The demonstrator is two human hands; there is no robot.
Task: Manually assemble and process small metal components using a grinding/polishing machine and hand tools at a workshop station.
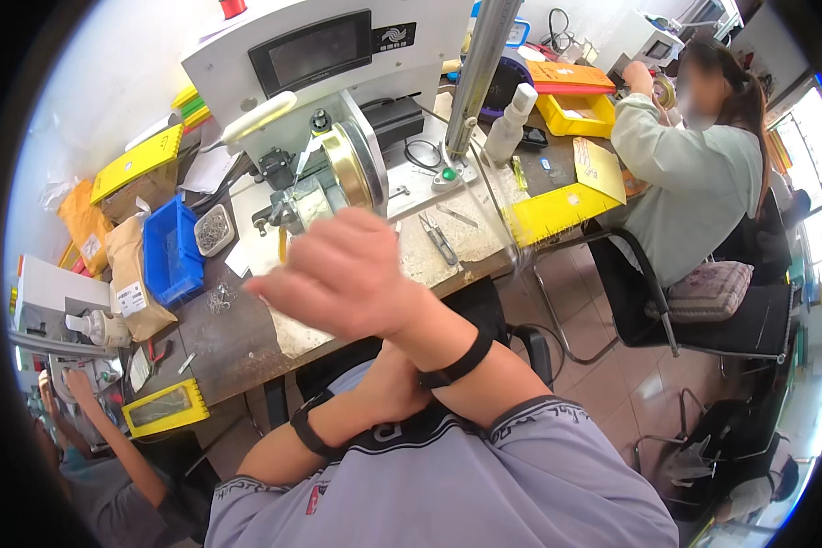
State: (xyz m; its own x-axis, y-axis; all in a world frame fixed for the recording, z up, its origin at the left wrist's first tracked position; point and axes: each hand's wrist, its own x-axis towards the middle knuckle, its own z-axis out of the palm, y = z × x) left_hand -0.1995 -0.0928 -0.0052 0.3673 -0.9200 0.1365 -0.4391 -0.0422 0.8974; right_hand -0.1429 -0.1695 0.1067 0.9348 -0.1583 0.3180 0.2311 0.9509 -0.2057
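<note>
Found the right hand (338, 274) raised above the near edge of the worn brown workbench (237, 338), fingers loosely bent and pointing left, released and grasping nothing. Found the left hand (388, 388) tucked beneath the crossing right wrist, mostly hidden; could not tell whether clenched or slack. Noted a black band on each wrist.

Placed the brass-coloured round metal disc (352, 164), mounted on the white boxy bench machine (247, 64), straight beyond the right hand, toward the far edge and set on edge. Judged the right hand the nearer by far.

Spotted small steel snips (440, 239) lying just right of that hand, long axis running near-to-far. Saw a blue plastic bin (172, 251) toward the bench's left edge, and a seated person in a pale green top (694, 173) at the far right corner.
</note>
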